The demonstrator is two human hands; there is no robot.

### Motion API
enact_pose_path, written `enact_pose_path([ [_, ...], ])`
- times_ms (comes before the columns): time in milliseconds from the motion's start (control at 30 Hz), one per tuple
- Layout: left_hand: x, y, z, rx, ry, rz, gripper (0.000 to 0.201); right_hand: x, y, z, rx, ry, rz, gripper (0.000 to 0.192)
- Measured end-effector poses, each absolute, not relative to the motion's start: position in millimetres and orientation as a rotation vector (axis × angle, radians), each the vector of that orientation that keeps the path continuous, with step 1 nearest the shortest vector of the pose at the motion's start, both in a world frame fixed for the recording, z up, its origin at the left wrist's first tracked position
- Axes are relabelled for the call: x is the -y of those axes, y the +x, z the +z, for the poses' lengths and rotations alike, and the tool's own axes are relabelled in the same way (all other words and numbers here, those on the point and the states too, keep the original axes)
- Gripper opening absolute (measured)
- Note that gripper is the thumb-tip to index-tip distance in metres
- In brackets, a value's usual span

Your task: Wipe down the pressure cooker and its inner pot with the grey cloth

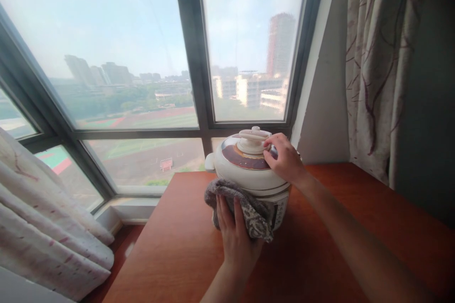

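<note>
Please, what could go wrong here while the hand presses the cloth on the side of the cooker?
1. The left hand pushes the grey cloth sideways against the cooker, which may slide on the smooth wooden table toward the window.
2. The right hand rests only on the lid near its knob; the lid may shift or turn.

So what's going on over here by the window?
A person is wiping a white cooker that stands on a wooden table. The left hand presses a grey cloth against the cooker's front side, while the right hand rests on the lid, fingers at its knob. Curtains hang on both sides, and the window looks out over a city.
</note>
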State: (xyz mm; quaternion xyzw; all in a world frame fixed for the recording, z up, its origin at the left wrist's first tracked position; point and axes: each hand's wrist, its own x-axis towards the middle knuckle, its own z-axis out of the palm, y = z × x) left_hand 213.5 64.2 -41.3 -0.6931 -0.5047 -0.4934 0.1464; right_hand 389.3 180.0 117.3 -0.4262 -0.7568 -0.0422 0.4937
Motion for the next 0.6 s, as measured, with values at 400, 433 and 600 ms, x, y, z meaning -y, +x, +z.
enact_pose_path([
  [400,-90,189,-16,0.853,-2.039,-1.176,0.083,-178,391,120,1.949,-1.053,-0.055,0.013],
  [433,-92,191,-18,0.863,-2.009,-1.23,0.084,-178,392,120,1.948,-1.054,-0.048,0.012],
  [600,-91,209,-29,1.09,-1.89,-1.496,0.102,-179,393,121,1.935,-1.074,-0.037,0.007],
])
